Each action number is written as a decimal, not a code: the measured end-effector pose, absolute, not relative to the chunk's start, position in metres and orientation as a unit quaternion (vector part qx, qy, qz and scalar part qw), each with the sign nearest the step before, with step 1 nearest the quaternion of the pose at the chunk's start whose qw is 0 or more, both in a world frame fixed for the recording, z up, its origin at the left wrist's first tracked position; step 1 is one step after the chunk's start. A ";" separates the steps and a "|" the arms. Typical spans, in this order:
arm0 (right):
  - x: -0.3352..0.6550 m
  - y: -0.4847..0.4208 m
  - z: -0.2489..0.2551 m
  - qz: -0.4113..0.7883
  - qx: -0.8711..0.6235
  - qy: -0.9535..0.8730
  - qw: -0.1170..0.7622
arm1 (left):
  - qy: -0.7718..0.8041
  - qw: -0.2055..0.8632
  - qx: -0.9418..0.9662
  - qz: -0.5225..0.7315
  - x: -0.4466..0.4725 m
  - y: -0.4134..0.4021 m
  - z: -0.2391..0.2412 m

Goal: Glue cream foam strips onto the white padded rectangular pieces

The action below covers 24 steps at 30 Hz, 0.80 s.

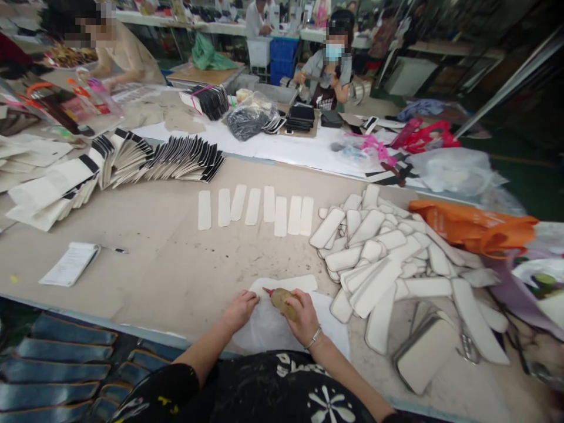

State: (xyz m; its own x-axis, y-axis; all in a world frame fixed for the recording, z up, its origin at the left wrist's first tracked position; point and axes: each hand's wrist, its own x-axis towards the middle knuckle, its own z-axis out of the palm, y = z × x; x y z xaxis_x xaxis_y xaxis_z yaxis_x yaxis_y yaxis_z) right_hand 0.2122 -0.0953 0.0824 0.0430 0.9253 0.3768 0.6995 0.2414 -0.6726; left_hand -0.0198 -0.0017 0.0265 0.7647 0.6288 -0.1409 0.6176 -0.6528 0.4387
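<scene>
My right hand (304, 317) is wrapped around a squeeze bottle (282, 301) with a yellowish body and a red nozzle. The bottle is tilted, its tip pointing left over a long white strip (304, 284). That strip lies on a white sheet (268, 329) at the table's near side. My left hand (240, 310) has its fingers pressed together at the left edge of the strip and sheet; what they pinch, if anything, is too small to tell. Beyond both hands, several small white rounded pieces (252, 207) lie in a row.
To the right is a heap of pale, dark-edged strips (370, 247), with an orange bag (471, 226) behind it and scissors (469, 348) nearby. Fanned black-and-white pieces (185, 158) stand at the back left, a notepad (70, 264) at left. Co-workers sit across the table.
</scene>
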 end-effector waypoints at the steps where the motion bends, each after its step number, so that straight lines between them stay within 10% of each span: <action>1: 0.216 -0.097 0.083 0.135 -0.603 -0.678 0.398 | 0.341 0.237 0.910 0.017 -0.020 -0.001 0.025; 24: 0.313 -0.149 0.064 0.021 -0.735 -0.562 0.379 | 0.386 0.260 0.884 0.048 -0.019 0.004 0.018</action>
State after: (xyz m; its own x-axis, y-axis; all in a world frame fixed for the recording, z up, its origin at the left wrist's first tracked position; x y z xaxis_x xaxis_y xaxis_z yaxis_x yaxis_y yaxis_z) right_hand 0.3126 -0.1494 0.0637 0.3685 0.8417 0.3948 0.8101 -0.0824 -0.5805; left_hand -0.0188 0.0036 0.0183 0.6973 0.7072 -0.1166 0.6578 -0.5668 0.4960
